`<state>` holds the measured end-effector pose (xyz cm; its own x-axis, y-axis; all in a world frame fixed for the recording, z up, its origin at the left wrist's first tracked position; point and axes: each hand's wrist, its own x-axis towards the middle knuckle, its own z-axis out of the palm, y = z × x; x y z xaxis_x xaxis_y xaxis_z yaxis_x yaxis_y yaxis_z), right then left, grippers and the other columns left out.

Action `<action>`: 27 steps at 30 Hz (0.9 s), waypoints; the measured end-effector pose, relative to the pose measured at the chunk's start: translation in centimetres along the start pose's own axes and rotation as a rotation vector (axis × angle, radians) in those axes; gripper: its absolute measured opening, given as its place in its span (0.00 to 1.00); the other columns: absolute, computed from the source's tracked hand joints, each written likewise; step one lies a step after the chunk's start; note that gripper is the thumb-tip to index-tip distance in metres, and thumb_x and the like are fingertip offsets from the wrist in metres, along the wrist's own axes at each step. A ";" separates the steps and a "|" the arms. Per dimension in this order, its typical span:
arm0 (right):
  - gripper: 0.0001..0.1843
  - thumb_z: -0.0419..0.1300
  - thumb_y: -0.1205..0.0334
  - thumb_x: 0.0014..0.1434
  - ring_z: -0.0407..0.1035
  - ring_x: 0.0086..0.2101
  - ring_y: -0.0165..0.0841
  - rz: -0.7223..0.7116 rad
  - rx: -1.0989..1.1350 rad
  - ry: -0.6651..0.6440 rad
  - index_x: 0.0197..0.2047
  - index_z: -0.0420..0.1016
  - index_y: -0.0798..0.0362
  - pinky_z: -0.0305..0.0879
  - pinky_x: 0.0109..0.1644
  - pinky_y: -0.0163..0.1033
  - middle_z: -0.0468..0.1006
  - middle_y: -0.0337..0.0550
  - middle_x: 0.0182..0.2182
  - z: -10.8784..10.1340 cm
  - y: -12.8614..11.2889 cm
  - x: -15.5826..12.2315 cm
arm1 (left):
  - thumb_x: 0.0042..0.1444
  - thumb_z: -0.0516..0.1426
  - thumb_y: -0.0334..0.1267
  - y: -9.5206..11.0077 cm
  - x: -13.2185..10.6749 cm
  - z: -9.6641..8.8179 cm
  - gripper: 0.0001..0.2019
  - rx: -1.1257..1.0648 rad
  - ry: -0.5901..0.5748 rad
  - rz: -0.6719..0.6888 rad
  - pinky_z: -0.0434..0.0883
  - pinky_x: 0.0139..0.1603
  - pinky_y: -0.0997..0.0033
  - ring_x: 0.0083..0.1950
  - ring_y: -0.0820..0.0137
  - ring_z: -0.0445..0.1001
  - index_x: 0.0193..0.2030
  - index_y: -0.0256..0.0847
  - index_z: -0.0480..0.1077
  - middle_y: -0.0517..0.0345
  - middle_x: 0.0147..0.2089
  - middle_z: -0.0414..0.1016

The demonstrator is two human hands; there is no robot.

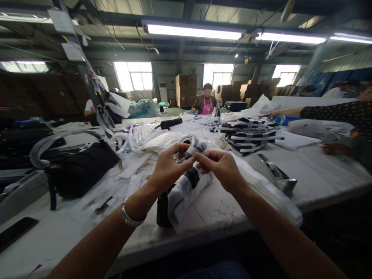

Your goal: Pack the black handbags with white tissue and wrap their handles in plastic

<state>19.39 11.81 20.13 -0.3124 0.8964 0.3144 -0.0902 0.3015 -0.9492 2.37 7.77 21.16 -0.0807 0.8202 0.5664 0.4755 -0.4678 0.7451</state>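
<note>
Far to the left of the hands and nearer the person, a dark phone (16,231) lies flat on the white table (314,174). Just left of the left hand sits a slumped black bag (78,168) with pale straps curving over it. The left wrist wears a silver bracelet (130,217). The left hand (168,168) and right hand (222,166) are drawn close together above the table, fingertips almost meeting, and each pinches one end of a small white strip (191,150) between thumb and forefinger, so the strip sits right between them, lifted off the table. Straight beneath the hands lies a black-and-white bundle (186,190) partly wrapped in clear film. Beyond the right hand is a stack of folded black-and-white pieces (251,135). Just right of the right hand lies a long clear plastic sleeve (270,193). Far to the right, a co-worker's hand (331,148) rests on the table
</note>
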 end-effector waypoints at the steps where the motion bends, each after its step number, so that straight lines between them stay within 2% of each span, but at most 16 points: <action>1: 0.21 0.72 0.45 0.50 0.70 0.20 0.26 0.019 -0.011 -0.008 0.29 0.81 0.58 0.67 0.26 0.30 0.81 0.44 0.24 -0.2 0.1 0.0 | 0.53 0.65 0.42 0.0 0.0 0.0 0.13 0.001 -0.006 0.001 0.72 0.43 0.70 0.41 0.67 0.76 0.44 0.39 0.77 0.57 0.40 0.80; 6: 0.26 0.72 0.39 0.45 0.66 0.16 0.26 0.087 -0.065 0.009 0.22 0.78 0.57 0.62 0.20 0.31 0.77 0.42 0.18 -1.1 1.6 0.6 | 0.53 0.66 0.44 0.3 -0.1 -0.1 0.13 -0.051 -0.063 -0.016 0.71 0.43 0.70 0.41 0.68 0.76 0.43 0.39 0.77 0.57 0.39 0.80; 10: 0.28 0.72 0.36 0.44 0.62 0.14 0.25 0.087 -0.045 0.003 0.19 0.75 0.56 0.56 0.16 0.31 0.72 0.39 0.14 -1.5 3.6 1.5 | 0.50 0.68 0.46 0.2 0.0 -0.2 0.17 -0.170 -0.136 -0.126 0.71 0.41 0.71 0.40 0.68 0.76 0.43 0.39 0.78 0.56 0.39 0.80; 12: 0.28 0.71 0.36 0.45 0.61 0.14 0.25 0.081 -0.056 0.020 0.19 0.74 0.55 0.56 0.16 0.31 0.72 0.39 0.14 -1.8 4.6 1.8 | 0.51 0.67 0.45 0.0 0.3 -0.5 0.18 -0.268 -0.176 -0.204 0.71 0.38 0.73 0.37 0.69 0.76 0.45 0.38 0.77 0.56 0.38 0.80; 15: 0.28 0.70 0.37 0.47 0.64 0.15 0.26 0.088 -0.067 0.088 0.20 0.76 0.56 0.60 0.18 0.31 0.74 0.40 0.15 -2.2 5.6 1.4 | 0.51 0.68 0.45 -0.2 0.6 -0.9 0.19 -0.375 -0.173 -0.268 0.70 0.35 0.75 0.34 0.72 0.75 0.48 0.39 0.77 0.57 0.38 0.80; 17: 0.26 0.70 0.38 0.49 0.69 0.19 0.29 0.071 0.006 0.133 0.28 0.80 0.56 0.67 0.24 0.33 0.78 0.42 0.20 -2.3 5.5 0.4 | 0.50 0.68 0.45 -0.4 0.8 -1.1 0.20 -0.409 -0.160 -0.284 0.70 0.35 0.76 0.34 0.72 0.75 0.48 0.39 0.77 0.57 0.38 0.80; 19: 0.27 0.68 0.40 0.53 0.77 0.27 0.34 0.041 0.133 0.156 0.45 0.81 0.55 0.75 0.35 0.38 0.83 0.44 0.28 -1.9 4.6 -1.0 | 0.49 0.69 0.44 -0.6 0.8 -1.1 0.21 -0.434 -0.151 -0.301 0.70 0.34 0.76 0.33 0.73 0.74 0.48 0.39 0.76 0.58 0.36 0.79; 21: 0.35 0.66 0.43 0.58 0.80 0.39 0.38 0.027 0.260 0.119 0.63 0.70 0.53 0.76 0.48 0.44 0.85 0.46 0.37 -1.2 3.1 -2.5 | 0.48 0.69 0.44 -0.6 0.8 -0.9 0.22 -0.450 -0.133 -0.312 0.70 0.34 0.75 0.32 0.73 0.75 0.48 0.39 0.74 0.59 0.35 0.79; 22: 0.39 0.65 0.44 0.60 0.79 0.45 0.39 0.030 0.314 0.086 0.69 0.63 0.51 0.74 0.53 0.45 0.84 0.46 0.42 -0.9 2.2 -3.1 | 0.47 0.70 0.44 -0.5 0.8 -0.8 0.22 -0.441 -0.123 -0.309 0.70 0.34 0.75 0.32 0.73 0.75 0.48 0.40 0.73 0.59 0.35 0.79; 24: 0.44 0.64 0.46 0.62 0.75 0.52 0.38 0.051 0.400 0.032 0.74 0.51 0.50 0.69 0.60 0.46 0.82 0.46 0.48 -0.1 0.5 -3.7 | 0.47 0.70 0.44 -0.3 0.6 -0.4 0.22 -0.388 -0.117 -0.288 0.70 0.34 0.75 0.32 0.73 0.75 0.48 0.40 0.72 0.59 0.35 0.79; 27: 0.48 0.64 0.47 0.62 0.74 0.53 0.37 0.082 0.458 0.034 0.76 0.42 0.48 0.67 0.62 0.45 0.81 0.44 0.50 0.8 -1.1 -3.4 | 0.49 0.69 0.43 0.2 0.3 0.2 0.20 -0.284 -0.111 -0.243 0.70 0.35 0.73 0.33 0.71 0.76 0.47 0.40 0.71 0.58 0.36 0.79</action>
<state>19.76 8.19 20.07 -0.3059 0.9236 0.2311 -0.4769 0.0615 -0.8768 2.66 7.96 21.42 -0.0588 0.9415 0.3318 0.1916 -0.3156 0.9293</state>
